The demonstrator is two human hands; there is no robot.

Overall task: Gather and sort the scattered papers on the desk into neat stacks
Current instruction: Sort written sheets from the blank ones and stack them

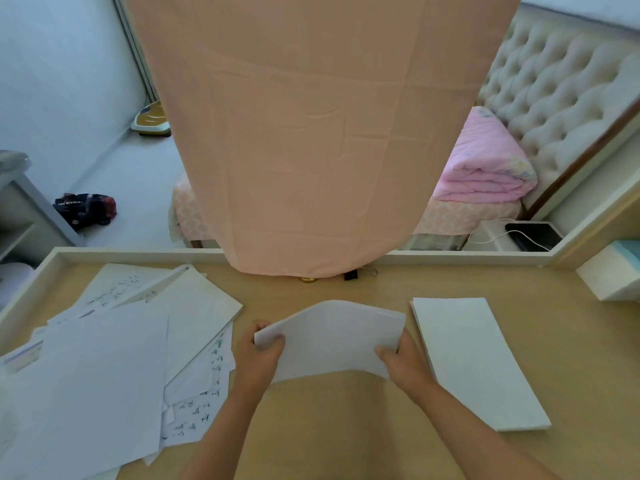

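Fingers (261, 326) of the left hand (258, 356) curled behind the left edge of a held sheaf (332, 337) of white papers, thumb pressed on its front face. Same grip at the right hand (405, 363): thumb on the front, fingers tucked behind the right edge. Sheaf at centre frame over the desk (329, 431), bowed upward in the middle, with a shadow on the wood beneath its lower edge. Just right of it, flat on the desk, a neat stack (478, 365) of blank white sheets with squared edges, close beside the right hand. Across the lower left of the frame, a loose pile (104, 358) of overlapping papers, some blank, some with handwriting, corners at all angles, reaching close to the left forearm. Down the middle of the frame, a hanging peach cloth (322, 133), hem at the desk's far edge. Beside that hem, a black binder clip (350, 274). Upper right, a folded pink quilt (485, 168) near a tufted headboard (561, 74).
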